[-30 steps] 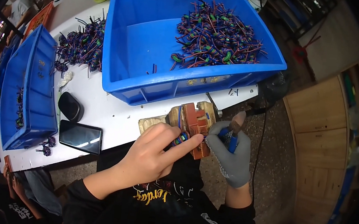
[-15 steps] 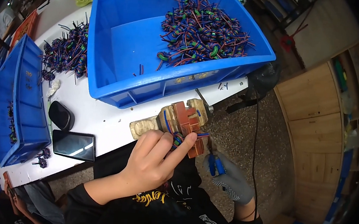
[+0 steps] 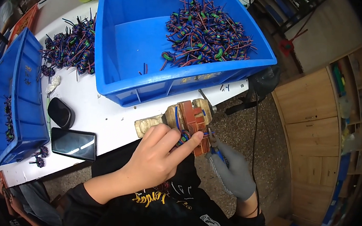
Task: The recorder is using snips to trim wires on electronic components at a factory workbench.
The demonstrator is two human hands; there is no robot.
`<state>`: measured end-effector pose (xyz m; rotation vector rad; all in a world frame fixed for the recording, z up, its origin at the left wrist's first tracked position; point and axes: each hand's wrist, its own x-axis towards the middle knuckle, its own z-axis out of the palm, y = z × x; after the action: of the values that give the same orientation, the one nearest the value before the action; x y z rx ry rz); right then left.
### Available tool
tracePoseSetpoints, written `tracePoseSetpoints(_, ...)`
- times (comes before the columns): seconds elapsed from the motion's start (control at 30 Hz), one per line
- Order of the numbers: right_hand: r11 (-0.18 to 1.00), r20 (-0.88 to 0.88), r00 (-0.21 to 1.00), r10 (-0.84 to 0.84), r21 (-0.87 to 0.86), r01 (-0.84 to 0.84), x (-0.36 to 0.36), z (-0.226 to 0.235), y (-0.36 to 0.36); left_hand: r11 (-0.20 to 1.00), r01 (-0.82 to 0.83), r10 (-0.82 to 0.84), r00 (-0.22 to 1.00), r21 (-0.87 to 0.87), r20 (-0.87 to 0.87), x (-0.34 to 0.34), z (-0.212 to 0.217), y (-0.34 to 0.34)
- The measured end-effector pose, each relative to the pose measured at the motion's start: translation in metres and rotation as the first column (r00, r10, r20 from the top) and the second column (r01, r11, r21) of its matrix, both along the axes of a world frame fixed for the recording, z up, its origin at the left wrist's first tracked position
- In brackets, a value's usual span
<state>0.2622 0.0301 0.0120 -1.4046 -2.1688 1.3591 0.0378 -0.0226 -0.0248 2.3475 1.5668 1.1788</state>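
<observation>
Centre frame, at the white surface (image 3: 102,114) edge: bare left hand (image 3: 159,154) pinches a blue wire (image 3: 178,128) against the wooden jig (image 3: 189,120). Gloved right hand (image 3: 232,172) is closed on a blue-handled tool (image 3: 217,151). Big blue bin (image 3: 152,45) above bears a yellowish rectangular label (image 3: 199,77) on its front wall.

I see my bare left hand (image 3: 159,156) pressed on a block of raw, matt wood (image 3: 189,120) with reddish-brown faces. My right hand (image 3: 232,172) wears a grey knit cloth glove, dull and finely textured. The big bin (image 3: 119,76) looks like smooth blue plastic with a slight sheen. The phone (image 3: 73,143) has a glossy black glass face. The tabletop (image 3: 98,113) is smooth and white.
</observation>
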Motion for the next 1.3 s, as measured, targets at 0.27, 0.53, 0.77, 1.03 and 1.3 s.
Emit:
tracePoseSetpoints(0.27, 0.936, -0.134, 0.99, 0.038, -0.342, -0.082, 0.031, -0.032, 0.034, 0.995, 0.095, -0.094, 0.99, -0.011, 0.104, -0.012, -0.009, 0.006)
tracePoseSetpoints(0.53, 0.841, -0.355, 0.935, -0.023, -0.512, -0.173, 0.02, -0.024, 0.03, 0.998, 0.058, -0.056, 0.996, -0.029, 0.067, -0.007, -0.006, 0.004)
tracePoseSetpoints(0.77, 0.996, -0.168, 0.983, 0.077, 0.05, -0.069, 0.015, -0.015, 0.004, 0.999, 0.009, -0.009, 1.0, -0.046, 0.001, -0.002, 0.002, 0.001)
tracePoseSetpoints(1.03, 0.997, 0.001, 0.999, 0.049, 0.055, -0.049, -0.005, 0.013, 0.015, 0.997, 0.071, -0.07, 0.997, -0.041, 0.033, -0.008, 0.003, 0.005)
tracePoseSetpoints(1.3, 0.962, 0.025, 0.988, 0.155, -0.232, -0.145, 0.021, -0.007, 0.031, 0.997, 0.08, -0.078, 0.993, -0.017, 0.086, -0.007, -0.002, 0.004)
